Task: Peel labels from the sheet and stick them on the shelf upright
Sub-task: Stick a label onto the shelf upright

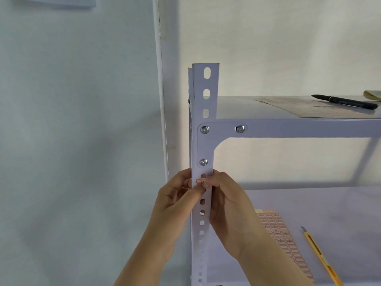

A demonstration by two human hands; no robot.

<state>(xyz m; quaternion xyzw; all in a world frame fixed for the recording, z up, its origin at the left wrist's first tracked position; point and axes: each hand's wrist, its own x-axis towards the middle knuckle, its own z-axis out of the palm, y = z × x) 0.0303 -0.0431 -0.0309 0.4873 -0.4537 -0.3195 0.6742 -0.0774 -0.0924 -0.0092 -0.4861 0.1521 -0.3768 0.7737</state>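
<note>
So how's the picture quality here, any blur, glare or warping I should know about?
Head view: soft, even light and faint shadows; small glints on the bracket screws; the hands and the label are slightly soft, its mark hard to read; wide-angle bend shows in the upright and wall trim.

Soft daylight, faint shadows, slightly blurry

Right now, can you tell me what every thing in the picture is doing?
Left hand: pressing the label against the upright.
Right hand: pressing the label from the other side.
Label: on the upright, below the bracket, with a letter on it.
Upright: standing, bolted to the top shelf.
Label sheet: lying flat on the lower shelf.
Knife: lying beside the sheet, blade tip showing.
Black pen: lying capped on the top shelf.
</note>
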